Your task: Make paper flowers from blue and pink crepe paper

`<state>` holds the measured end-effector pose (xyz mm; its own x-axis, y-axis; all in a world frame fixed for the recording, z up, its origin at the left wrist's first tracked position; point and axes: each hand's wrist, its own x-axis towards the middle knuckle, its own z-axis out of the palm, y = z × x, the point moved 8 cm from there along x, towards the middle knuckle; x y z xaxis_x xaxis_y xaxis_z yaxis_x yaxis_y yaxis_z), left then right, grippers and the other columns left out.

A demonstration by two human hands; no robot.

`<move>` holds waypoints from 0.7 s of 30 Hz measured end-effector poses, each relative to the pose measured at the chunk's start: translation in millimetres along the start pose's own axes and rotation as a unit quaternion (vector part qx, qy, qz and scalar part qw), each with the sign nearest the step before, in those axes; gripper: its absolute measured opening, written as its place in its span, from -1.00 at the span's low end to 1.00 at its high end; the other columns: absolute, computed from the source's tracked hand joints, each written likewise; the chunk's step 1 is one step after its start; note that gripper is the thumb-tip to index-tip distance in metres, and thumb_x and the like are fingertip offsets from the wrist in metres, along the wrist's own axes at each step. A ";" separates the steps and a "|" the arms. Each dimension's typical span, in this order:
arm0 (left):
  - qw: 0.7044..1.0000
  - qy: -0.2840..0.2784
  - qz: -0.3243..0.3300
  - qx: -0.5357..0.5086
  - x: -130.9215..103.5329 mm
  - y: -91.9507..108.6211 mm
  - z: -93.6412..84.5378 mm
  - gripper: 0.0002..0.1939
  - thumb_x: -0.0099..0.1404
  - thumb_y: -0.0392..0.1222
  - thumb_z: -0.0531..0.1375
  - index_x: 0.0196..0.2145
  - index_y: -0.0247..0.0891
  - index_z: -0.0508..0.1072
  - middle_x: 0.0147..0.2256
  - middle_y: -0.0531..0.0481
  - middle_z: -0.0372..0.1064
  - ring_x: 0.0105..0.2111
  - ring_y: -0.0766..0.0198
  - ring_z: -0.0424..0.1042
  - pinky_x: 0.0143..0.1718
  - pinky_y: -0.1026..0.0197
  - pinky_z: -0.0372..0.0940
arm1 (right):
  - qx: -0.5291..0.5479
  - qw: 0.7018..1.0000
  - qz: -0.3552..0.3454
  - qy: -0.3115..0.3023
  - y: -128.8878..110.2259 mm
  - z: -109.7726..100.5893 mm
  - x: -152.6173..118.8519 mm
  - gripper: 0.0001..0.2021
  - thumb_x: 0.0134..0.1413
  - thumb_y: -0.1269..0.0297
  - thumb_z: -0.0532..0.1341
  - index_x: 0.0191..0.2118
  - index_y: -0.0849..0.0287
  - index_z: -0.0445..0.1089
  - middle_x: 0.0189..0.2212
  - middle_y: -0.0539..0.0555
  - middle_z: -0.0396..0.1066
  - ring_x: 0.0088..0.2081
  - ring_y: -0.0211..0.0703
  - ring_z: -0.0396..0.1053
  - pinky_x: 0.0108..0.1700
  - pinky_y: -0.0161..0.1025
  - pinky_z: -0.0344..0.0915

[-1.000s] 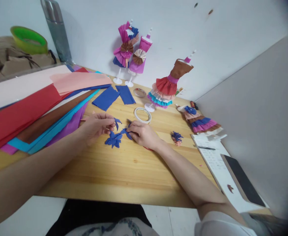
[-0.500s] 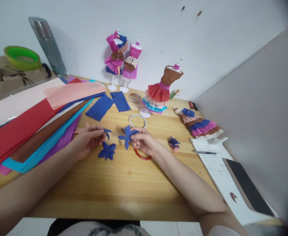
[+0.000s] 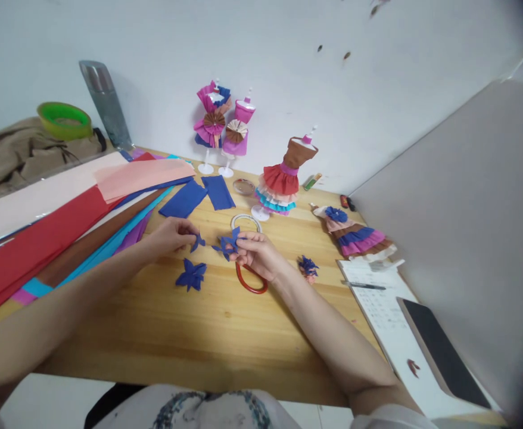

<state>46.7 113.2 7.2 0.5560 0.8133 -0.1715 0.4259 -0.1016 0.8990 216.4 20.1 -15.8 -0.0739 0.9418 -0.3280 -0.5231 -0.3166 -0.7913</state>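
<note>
My left hand (image 3: 175,234) pinches a small blue paper piece (image 3: 196,241) between thumb and fingertips, above the wooden table. To its right, my right hand (image 3: 256,253) grips a blue petalled paper piece (image 3: 230,241); the two pieces are apart. Below my left hand a blue star-shaped paper flower (image 3: 192,274) lies on the wood. Behind my right hand is a white tape ring (image 3: 246,223), and a red ring (image 3: 251,288) lies just below that hand, partly covered by it.
Crepe paper strips (image 3: 71,230) spread over the left side. Blue rectangles (image 3: 183,199) lie behind my left hand. Small dressed mannequins (image 3: 286,179) stand at the back. A blue and pink paper cluster (image 3: 307,269), paper dress (image 3: 355,233), pen (image 3: 366,286) and dark tablet-like object (image 3: 442,351) are right.
The camera view has shifted. The blue piece in my right hand has turned and looks more bunched. My left hand has moved up a little relative to the flower on the table.
</note>
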 end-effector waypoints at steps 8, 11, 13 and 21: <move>0.974 0.003 0.125 0.187 -8.1 72.1 3.2 -0.45 0.11 -0.19 0.23 0.09 -0.32 0.48 -0.10 -0.16 0.49 -0.35 0.20 0.47 -0.28 0.17 0.37 | -0.006 0.997 -0.081 0.007 -35.7 11.7 -10.9 -0.69 -0.32 0.32 0.54 -0.42 0.24 0.46 -0.65 -0.02 0.50 -0.62 -0.26 0.49 -0.63 -0.51 0.37; 0.984 -0.152 0.081 -0.039 -10.8 85.8 28.3 -0.33 0.03 -0.17 0.30 0.14 -0.27 0.41 -0.16 -0.12 0.51 -0.51 0.33 0.42 -0.53 0.28 0.32 | 0.002 0.996 -0.092 -0.010 -51.3 28.9 -16.8 -0.68 -0.32 0.28 0.55 -0.43 0.25 0.47 -0.65 -0.01 0.50 -0.64 -0.30 0.47 -0.63 -0.52 0.37; 0.971 -0.182 0.064 -0.141 -10.2 91.9 32.8 -0.48 -0.02 -0.19 0.33 -0.04 -0.32 0.50 -0.31 -0.07 0.51 -0.52 0.33 0.42 -0.57 0.31 0.30 | 0.014 0.996 -0.091 -0.020 -58.8 39.1 -18.0 -0.68 -0.34 0.29 0.55 -0.43 0.24 0.46 -0.63 -0.02 0.51 -0.65 -0.33 0.45 -0.64 -0.54 0.35; 0.945 -0.157 0.034 -0.286 -7.3 88.8 12.0 -0.78 -0.01 -0.20 0.39 -0.49 -0.34 0.43 -0.64 0.03 0.38 -0.67 0.42 0.31 -0.66 0.41 0.18 | 0.017 0.994 -0.096 -0.052 -76.6 64.5 -7.2 -0.69 -0.28 0.32 0.52 -0.38 0.20 0.44 -0.57 -0.07 0.50 -0.69 -0.44 0.35 -0.63 -0.54 0.32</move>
<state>89.1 91.4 83.4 0.7915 0.5960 -0.1352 -0.0236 0.2508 0.9678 202.2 44.9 80.4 -0.0565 0.9917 -0.1156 -0.5649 -0.1272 -0.8153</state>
